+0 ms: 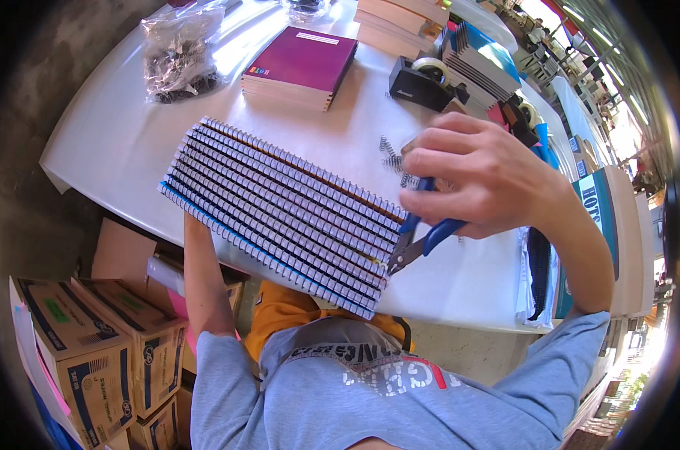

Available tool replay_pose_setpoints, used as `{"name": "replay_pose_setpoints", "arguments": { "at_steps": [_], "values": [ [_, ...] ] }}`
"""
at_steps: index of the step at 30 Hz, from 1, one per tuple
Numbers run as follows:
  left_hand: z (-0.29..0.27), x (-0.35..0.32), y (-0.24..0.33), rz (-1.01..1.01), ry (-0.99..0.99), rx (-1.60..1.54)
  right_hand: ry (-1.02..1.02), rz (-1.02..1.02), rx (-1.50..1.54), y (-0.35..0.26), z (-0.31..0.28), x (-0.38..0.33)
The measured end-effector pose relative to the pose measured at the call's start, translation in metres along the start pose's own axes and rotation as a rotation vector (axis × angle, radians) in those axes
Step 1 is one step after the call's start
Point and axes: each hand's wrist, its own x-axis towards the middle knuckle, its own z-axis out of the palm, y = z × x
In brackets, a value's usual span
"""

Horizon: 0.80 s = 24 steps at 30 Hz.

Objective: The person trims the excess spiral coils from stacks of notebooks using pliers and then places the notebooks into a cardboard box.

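A stack of several spiral notebooks (280,214) is tilted in front of me, its rows of wire coils facing up. My left forearm reaches under the stack's left end and bears it up from behind; the fingers of that hand are hidden by the notebooks. My right hand (479,176) is closed around blue-handled pliers (439,236). The jaws of the pliers are at the coil ends along the stack's right edge. Beyond my right fingers, small loose bits of coil (391,157) lie on the white table (122,142).
Farther back stand a purple stack of books (302,64), a clear bag of dark pieces (176,60) and a black tape dispenser (419,82). More book stacks (479,64) rise at the back right. Cardboard boxes (92,360) are piled at my lower left.
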Motion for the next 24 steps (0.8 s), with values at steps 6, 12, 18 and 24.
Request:
{"name": "replay_pose_setpoints", "arguments": {
  "at_steps": [6, 12, 18, 24],
  "values": [
    [-0.032, 0.016, 0.035, -0.158, -0.201, -0.037, -1.364, 0.643, 0.554, -0.006, -0.031, 0.042],
    [0.012, 0.005, -0.007, -0.027, 0.018, -0.339, -0.075, 0.198, -0.016, -0.008, -0.014, -0.013],
    [-0.015, 0.016, 0.016, -0.048, -0.039, -0.083, 0.048, 0.075, 0.009, -0.008, 0.0, -0.005],
    [0.016, 0.007, 0.01, -0.11, -0.087, -1.311, -0.561, 0.267, 0.22, -0.016, -0.032, 0.025]
  ]
}}
